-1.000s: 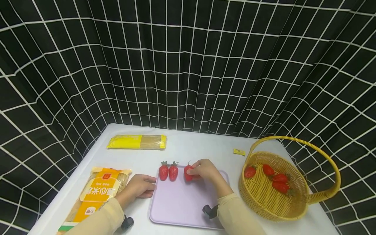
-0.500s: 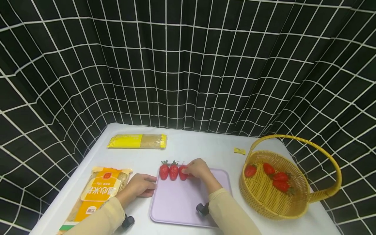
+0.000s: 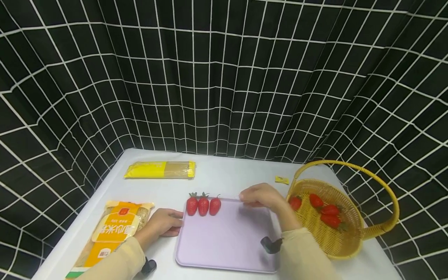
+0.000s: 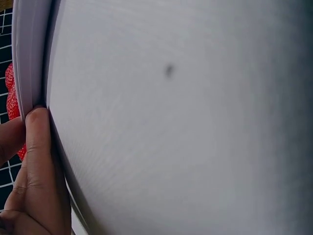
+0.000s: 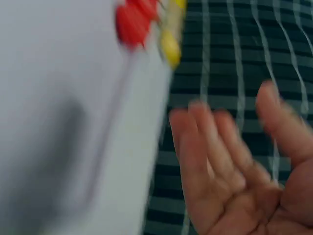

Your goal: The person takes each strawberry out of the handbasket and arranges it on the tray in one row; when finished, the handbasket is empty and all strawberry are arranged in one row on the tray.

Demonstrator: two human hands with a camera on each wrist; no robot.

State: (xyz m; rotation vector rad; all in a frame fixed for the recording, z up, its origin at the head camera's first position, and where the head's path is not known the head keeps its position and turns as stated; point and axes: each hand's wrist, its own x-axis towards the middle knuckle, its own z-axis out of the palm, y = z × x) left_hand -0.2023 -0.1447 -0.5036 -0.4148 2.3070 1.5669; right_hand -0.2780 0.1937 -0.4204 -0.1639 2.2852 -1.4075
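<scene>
Three red strawberries with green tops stand side by side at the far left of a lilac tray (image 3: 224, 241): a left strawberry (image 3: 191, 206), a middle strawberry (image 3: 203, 206) and a right strawberry (image 3: 215, 206). My left hand (image 3: 163, 223) is at the tray's left edge; in the left wrist view its thumb and a finger (image 4: 39, 142) pinch the rim. Above the tray's far right part, my right hand (image 3: 264, 196) holds nothing. The right wrist view, blurred, shows its fingers (image 5: 193, 156) extended and the thumb apart from them.
At the right stands a wicker basket (image 3: 323, 237) with a tall handle and several strawberries (image 3: 330, 221) inside. An orange bag (image 3: 113, 229) lies left, a yellow noodle packet (image 3: 159, 170) behind, and a small yellow sachet (image 3: 281, 180) near the basket.
My right hand set the third strawberry beside the other two, let go of it and moved right toward the basket. The left hand stayed at the tray's edge.
</scene>
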